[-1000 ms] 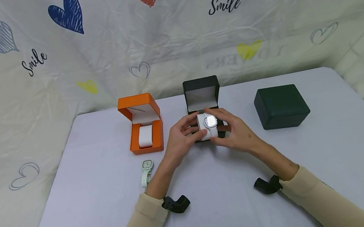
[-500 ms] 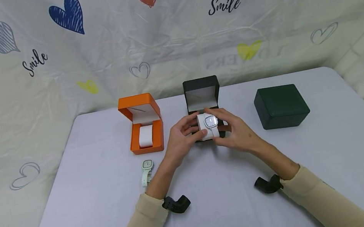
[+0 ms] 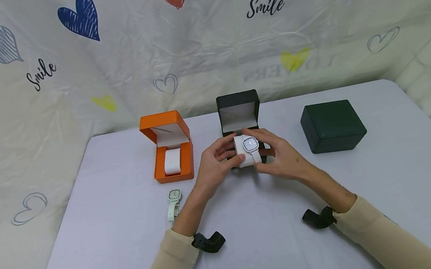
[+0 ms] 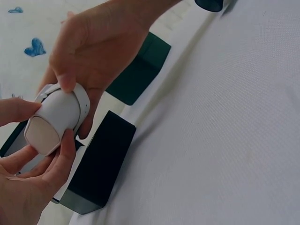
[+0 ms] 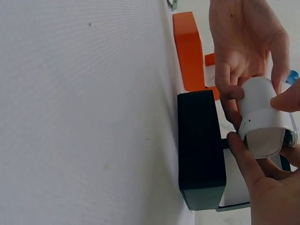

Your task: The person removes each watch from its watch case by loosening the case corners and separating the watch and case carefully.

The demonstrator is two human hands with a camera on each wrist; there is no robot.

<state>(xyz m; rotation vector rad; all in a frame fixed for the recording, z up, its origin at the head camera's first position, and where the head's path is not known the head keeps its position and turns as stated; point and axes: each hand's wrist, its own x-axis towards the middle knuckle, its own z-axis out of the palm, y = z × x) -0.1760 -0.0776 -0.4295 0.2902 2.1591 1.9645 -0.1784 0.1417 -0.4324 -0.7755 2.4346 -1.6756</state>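
Note:
Both hands hold a white watch cushion (image 3: 239, 146) just above an open dark box (image 3: 238, 103). A white-strapped watch (image 3: 250, 144) is around the cushion's right part, its square face upward. My left hand (image 3: 216, 164) grips the cushion's left end, the thumb on the near side; in the left wrist view its fingers surround the bare end (image 4: 42, 136). My right hand (image 3: 280, 155) pinches the watch and cushion from the right. In the right wrist view the strap (image 5: 265, 119) wraps the cushion close to the right fingertips. The hands hide most of the box's lower half.
An open orange box (image 3: 192, 165) with a white cushion (image 3: 172, 161) inside stands to the left. Before it lies a second pale watch (image 3: 174, 204), beside the left forearm. A closed dark green box (image 3: 334, 127) sits on the right of the white-covered table (image 3: 265, 256).
The watch has shifted slightly right and tilted a little on the cushion, and the glare has left its face. My right hand has moved very slightly right; the left hand stays put.

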